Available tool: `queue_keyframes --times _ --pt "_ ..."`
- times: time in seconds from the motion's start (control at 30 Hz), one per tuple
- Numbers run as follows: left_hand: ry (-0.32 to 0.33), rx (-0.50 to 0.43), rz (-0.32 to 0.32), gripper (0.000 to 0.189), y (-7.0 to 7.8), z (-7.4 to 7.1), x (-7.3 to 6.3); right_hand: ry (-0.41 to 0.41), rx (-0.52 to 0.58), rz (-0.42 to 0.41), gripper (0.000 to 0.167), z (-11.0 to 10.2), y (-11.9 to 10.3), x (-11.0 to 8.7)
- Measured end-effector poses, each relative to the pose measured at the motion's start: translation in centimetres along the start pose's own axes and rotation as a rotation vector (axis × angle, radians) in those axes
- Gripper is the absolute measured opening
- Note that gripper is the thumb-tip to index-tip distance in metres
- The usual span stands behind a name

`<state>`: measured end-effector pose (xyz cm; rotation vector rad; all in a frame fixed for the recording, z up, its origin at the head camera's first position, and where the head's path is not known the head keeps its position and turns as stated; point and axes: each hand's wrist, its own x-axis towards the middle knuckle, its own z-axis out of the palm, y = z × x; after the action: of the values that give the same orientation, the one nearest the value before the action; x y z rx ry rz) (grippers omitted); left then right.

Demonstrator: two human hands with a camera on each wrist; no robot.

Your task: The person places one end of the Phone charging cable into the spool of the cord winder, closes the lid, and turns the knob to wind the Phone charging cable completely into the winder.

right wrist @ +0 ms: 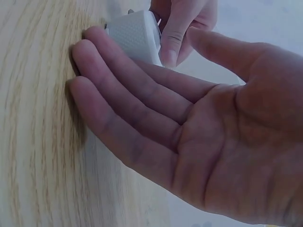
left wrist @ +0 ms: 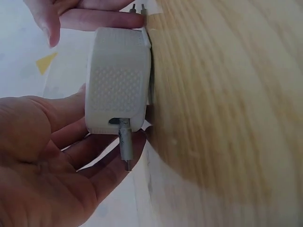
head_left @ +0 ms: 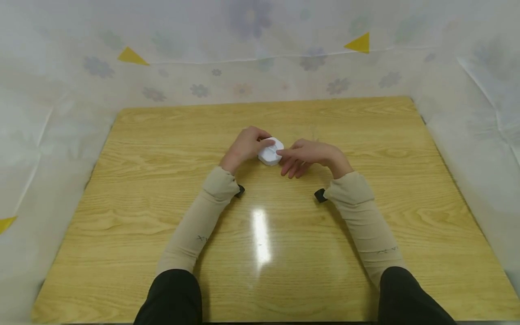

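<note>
A white, many-sided folding screwdriver tool [head_left: 268,158] is held by my left hand [head_left: 247,148], thumb on its top face and fingers at its far side. In the left wrist view, one metal screwdriver bit [left wrist: 126,144] sticks out of the dimpled white body [left wrist: 118,90]. Two more bit tips [left wrist: 138,8] show at the opposite end, beside a finger of the other hand. My right hand [head_left: 310,153] is alongside with fingers extended, its foremost fingertip at the tool's right edge. Its other fingers [right wrist: 137,113] extend close to the wood, holding nothing.
The tool and both hands are over the far middle of a wooden table [head_left: 162,149]. Black wrist pieces [head_left: 320,195] protrude under the cuffs. A flowered white sheet [head_left: 260,76] with yellow triangles [head_left: 359,44] stands behind and at the sides.
</note>
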<state>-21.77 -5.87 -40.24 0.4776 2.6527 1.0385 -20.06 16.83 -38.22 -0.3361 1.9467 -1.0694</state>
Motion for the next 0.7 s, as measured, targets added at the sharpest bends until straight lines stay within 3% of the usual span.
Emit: queue_keyframes --times 0.23,0.43,0.7 --pt "0.004 -0.015 0.016 0.03 -0.54 -0.01 0.04 -0.025 -0.017 -0.001 0.054 0.44 -0.13 0.37" --pt "-0.007 -0.042 0.047 0.029 0.0 -0.03 -0.05 -0.063 -0.032 -0.011 0.054 0.84 -0.4 0.41" --pt "-0.024 -0.07 0.032 0.03 0.38 -0.07 -0.07 -0.076 -0.005 -0.013 0.052 1.0 -0.64 0.2"
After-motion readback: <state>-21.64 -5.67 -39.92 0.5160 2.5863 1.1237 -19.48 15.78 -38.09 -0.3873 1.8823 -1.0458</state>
